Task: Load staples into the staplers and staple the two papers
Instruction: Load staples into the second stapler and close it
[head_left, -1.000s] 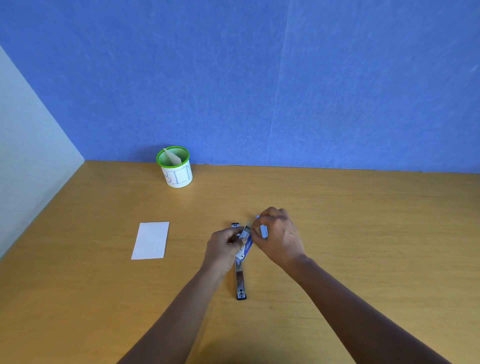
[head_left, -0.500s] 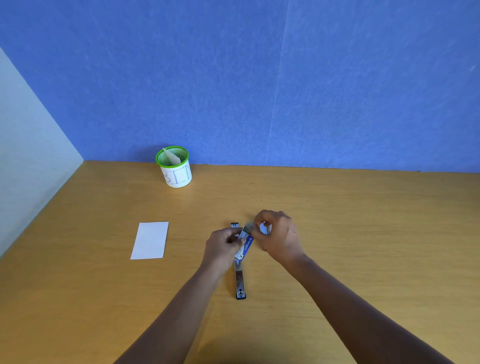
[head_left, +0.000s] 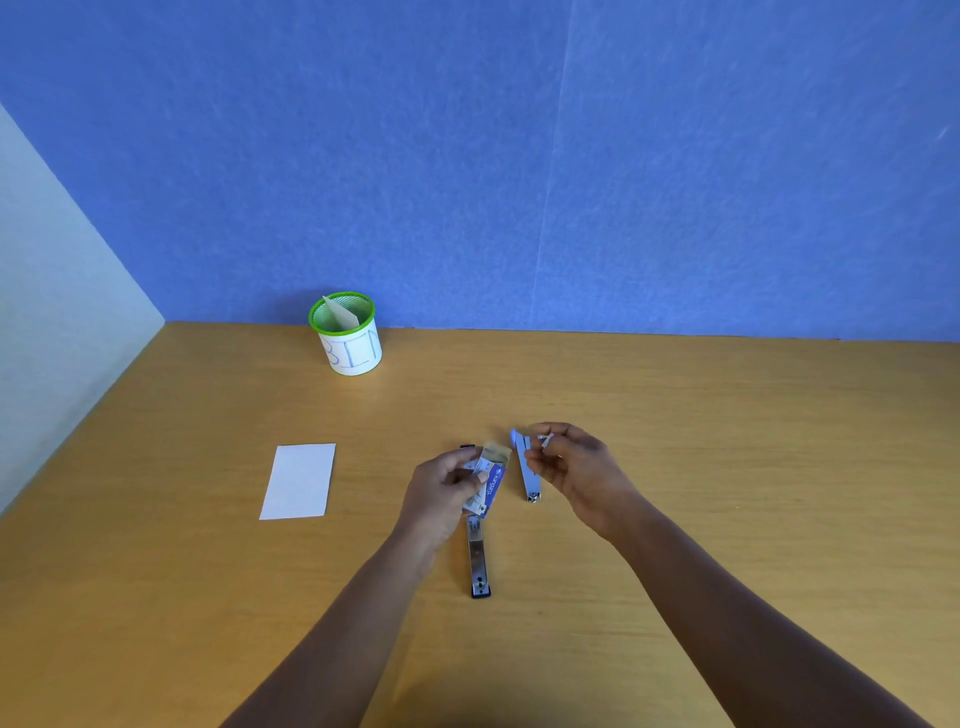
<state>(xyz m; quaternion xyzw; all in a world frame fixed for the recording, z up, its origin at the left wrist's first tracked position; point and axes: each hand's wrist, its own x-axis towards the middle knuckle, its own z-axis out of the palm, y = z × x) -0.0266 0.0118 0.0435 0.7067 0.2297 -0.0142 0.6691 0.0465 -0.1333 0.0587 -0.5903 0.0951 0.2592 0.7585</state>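
Note:
My left hand grips a small blue and white staple box with its end flap open. Under it a black stapler lies opened flat on the desk, its metal channel facing up. To the right a second, blue stapler also lies opened out. My right hand hovers just right of that stapler and pinches a small pale strip of staples between thumb and fingers. A white sheet of paper lies flat at the left.
A green-rimmed mesh cup with a white label stands at the back left by the blue wall, a slip of paper inside it. The wooden desk meets a pale side wall on the left.
My right hand has pulled away to the right from the staple box, taking a small strip with it. The blue stapler has come into plain sight. The left hand stayed put.

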